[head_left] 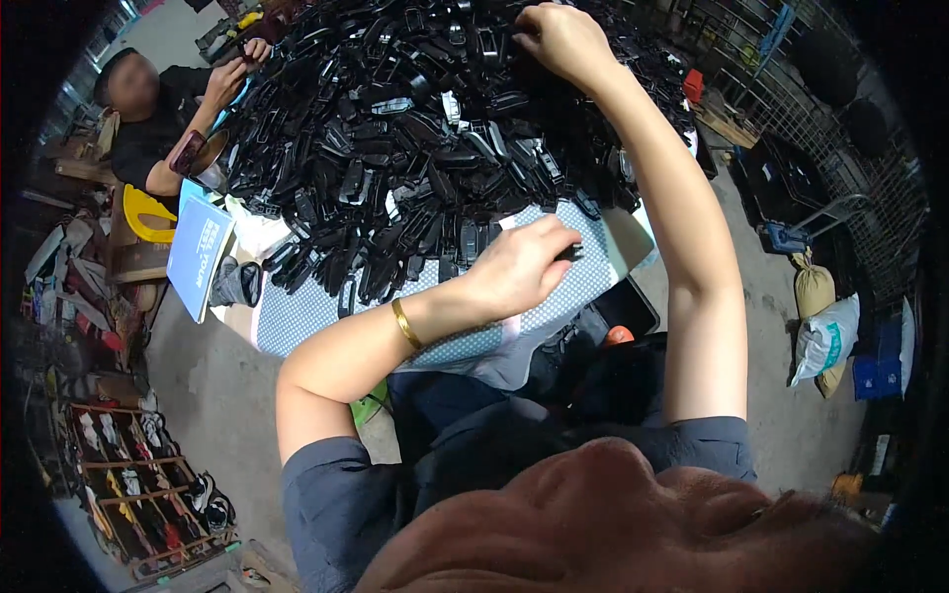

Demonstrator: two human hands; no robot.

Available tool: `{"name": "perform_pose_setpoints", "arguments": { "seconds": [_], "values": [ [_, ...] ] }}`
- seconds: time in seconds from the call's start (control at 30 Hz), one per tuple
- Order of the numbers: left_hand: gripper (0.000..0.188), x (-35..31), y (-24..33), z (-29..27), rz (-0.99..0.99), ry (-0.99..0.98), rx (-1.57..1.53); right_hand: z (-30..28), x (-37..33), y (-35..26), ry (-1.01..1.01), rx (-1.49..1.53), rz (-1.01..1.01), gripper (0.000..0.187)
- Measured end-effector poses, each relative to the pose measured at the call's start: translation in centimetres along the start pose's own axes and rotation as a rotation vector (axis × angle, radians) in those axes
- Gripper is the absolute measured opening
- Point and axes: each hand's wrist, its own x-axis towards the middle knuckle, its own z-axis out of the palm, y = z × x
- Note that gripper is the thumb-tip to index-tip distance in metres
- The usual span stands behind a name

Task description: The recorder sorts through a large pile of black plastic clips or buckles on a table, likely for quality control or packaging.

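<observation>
A large heap of small, long black pieces (366, 148), some with shiny metal frames like buckles, covers most of the table. Near the front edge, my left hand (519, 267) is closed, thumb and fingers round a small black piece (570, 253) that mostly hides in the grip. It hovers over the white-dotted blue-grey cloth (395, 331), just in front of the heap. My right hand (565, 44) reaches to the far side of the heap, fingers curled down and in; what they hold, if anything, cannot be made out.
Across the heap's left side, a co-worker's hands (242, 67) handle something small. A blue booklet (201, 252) and a dark grey roll (235, 283) lie at the table's left edge. Sacks (826, 338) stand on the floor at right; a rack (138, 484) is at lower left.
</observation>
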Motion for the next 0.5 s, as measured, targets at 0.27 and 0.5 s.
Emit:
{"name": "perform_pose_setpoints", "arguments": {
  "seconds": [0.27, 0.5],
  "values": [
    [0.027, 0.7, 0.0, -0.9, -0.358, 0.082, -0.234, -0.2, -7.6, -1.5, 0.401, 0.219, -0.125, 0.019],
    [0.028, 0.9, -0.5, -1.0, -0.415, 0.098, -0.312, 0.1, -13.4, -0.6, 0.285, 0.543, -0.034, 0.018]
  ]
}}
